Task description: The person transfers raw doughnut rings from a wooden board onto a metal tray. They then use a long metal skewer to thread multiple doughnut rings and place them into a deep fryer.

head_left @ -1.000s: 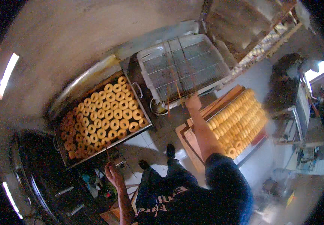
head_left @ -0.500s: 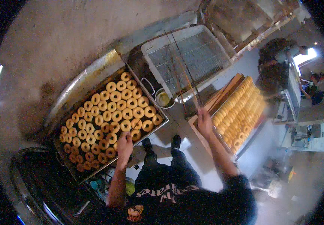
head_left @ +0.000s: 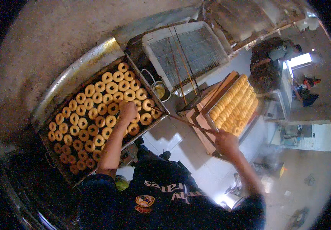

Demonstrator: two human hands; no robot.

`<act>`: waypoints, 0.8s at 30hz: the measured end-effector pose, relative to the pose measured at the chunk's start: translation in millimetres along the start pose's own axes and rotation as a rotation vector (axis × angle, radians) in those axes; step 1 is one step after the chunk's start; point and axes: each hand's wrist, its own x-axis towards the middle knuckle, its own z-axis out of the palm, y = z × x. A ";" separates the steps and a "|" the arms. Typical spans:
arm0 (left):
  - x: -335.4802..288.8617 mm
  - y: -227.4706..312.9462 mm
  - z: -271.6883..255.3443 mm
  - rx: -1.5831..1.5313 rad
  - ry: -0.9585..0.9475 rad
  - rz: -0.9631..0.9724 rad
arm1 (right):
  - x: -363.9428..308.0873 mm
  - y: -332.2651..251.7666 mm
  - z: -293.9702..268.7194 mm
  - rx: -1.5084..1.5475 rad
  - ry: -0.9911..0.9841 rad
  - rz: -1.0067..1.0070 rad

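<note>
R hand [head_left: 227, 143] clamped on 1 thin stick [head_left: 188, 122]; doughnuts [head_left: 102, 105] in pan [head_left: 148, 128] under L hand [head_left: 128, 112], can't tell its grip.

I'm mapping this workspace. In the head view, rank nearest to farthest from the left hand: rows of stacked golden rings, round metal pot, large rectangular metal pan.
From the left hand:
1. Rectangular metal pan: under the hand.
2. Round metal pot: just right of the pan.
3. Stacked rings: farther right.
</note>
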 end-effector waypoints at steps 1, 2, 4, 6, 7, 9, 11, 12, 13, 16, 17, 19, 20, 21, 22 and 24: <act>5.2 -5.1 -1.7 -0.005 -0.050 0.005 | 11.0 -0.3 16.3 0.043 -0.001 0.001; 4.7 -7.3 -1.8 -0.113 -0.016 0.029 | 4.9 17.9 51.1 0.136 0.006 0.020; -0.6 -9.3 -2.3 -0.322 0.053 0.069 | -33.0 64.6 130.7 0.326 0.015 0.050; -12.1 2.2 -13.3 -0.275 0.060 0.137 | -53.1 40.4 161.5 0.503 0.067 0.066; -18.4 15.3 -18.0 -0.196 0.056 0.173 | -58.3 23.6 172.7 0.500 0.039 0.168; -25.0 20.3 -25.8 -0.018 0.133 0.272 | -49.9 -13.3 148.8 0.400 -0.020 0.213; -2.8 15.1 -37.4 0.098 0.157 0.158 | -45.7 -34.6 130.6 0.329 0.030 0.187; 14.3 10.1 -45.9 0.151 0.174 0.098 | -39.6 -44.6 113.7 0.346 0.030 0.191; 31.1 -18.9 -46.4 0.233 0.052 -0.030 | -31.2 -50.7 102.6 0.356 0.040 0.159; 41.8 -9.8 -51.1 0.085 0.008 0.047 | -35.9 -37.0 155.9 0.459 0.117 0.183; 38.2 -9.8 -52.3 0.083 0.012 0.129 | -35.9 -39.2 162.1 0.520 0.128 0.199; 50.1 -7.0 -59.2 0.049 0.132 0.132 | -33.7 -44.2 173.3 0.641 0.149 0.229; 50.8 -10.2 -61.6 0.034 0.195 0.124 | -24.2 -53.0 162.0 0.644 0.118 0.237; 59.5 -21.7 -65.2 0.067 0.332 0.086 | -8.6 -66.9 137.4 0.645 0.085 0.232; 66.0 -26.1 -70.4 0.086 0.197 0.026 | -0.6 -76.5 124.8 0.644 0.049 0.241; 83.2 -31.6 -85.8 0.118 -0.062 -0.086 | 8.4 -76.4 141.5 0.654 0.083 0.182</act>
